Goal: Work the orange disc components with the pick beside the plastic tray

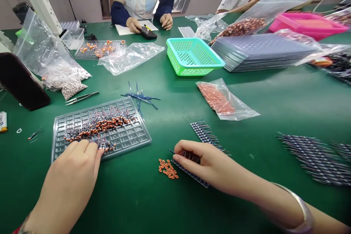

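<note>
My left hand (75, 161) is closed, fingertips down at the front edge of a clear plastic tray (137, 137); whatever it pinches is hidden behind the fingers. Across the tray lie rows of small wired parts with orange ends (106, 124). My right hand (197, 159) pinches a thin dark-blue strip between thumb and forefinger, its tip poking out to the left. Under that hand is a panel of small blue circuit strips (196, 179), partly covered. A loose pile of orange rings (168, 170) lies just left of it.
Another wired panel (205, 133) lies beyond my right hand, with more panels (315, 159) at right. Further back are a bag of orange parts (216, 98), a green basket (178, 67), stacked trays (241, 56), tweezers (82, 98) and a phone (22, 82). Two people sit opposite.
</note>
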A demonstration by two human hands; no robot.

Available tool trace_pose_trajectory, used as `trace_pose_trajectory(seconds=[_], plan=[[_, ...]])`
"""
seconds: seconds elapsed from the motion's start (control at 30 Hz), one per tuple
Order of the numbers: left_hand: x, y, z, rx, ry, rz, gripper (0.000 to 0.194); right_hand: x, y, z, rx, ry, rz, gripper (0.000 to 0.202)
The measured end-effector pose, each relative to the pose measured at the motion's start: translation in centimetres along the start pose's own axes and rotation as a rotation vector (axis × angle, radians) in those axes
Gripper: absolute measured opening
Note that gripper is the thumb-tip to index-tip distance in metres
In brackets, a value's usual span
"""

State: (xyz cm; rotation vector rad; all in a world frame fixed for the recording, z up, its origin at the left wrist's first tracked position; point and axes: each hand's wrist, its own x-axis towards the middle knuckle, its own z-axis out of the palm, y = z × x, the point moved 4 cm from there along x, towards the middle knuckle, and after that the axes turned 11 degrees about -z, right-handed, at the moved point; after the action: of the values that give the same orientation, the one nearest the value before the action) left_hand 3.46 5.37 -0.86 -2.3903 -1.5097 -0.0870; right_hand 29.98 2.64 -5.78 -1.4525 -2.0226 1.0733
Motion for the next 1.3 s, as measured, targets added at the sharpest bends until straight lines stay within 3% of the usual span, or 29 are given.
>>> trace_pose_trajectory(seconds=[0.13,0.43,1.3], plan=[[0.0,0.3,-0.4,-0.049,0.034,-0.008,0.043,0.4,-0.1,0.2,-0.026,-0.02,-0.018,0.021],[0.0,0.8,-1.0,-0.207,0.137,-0.027,0.026,0.6,-0.2,0.4,-0.036,0.038,-0.047,0.021],[0.1,1.0,-1.2,-0.249,0.143,-0.027,0.025,0.9,0.2,0.1,0.014,-0.016,-0.159,0.019]])
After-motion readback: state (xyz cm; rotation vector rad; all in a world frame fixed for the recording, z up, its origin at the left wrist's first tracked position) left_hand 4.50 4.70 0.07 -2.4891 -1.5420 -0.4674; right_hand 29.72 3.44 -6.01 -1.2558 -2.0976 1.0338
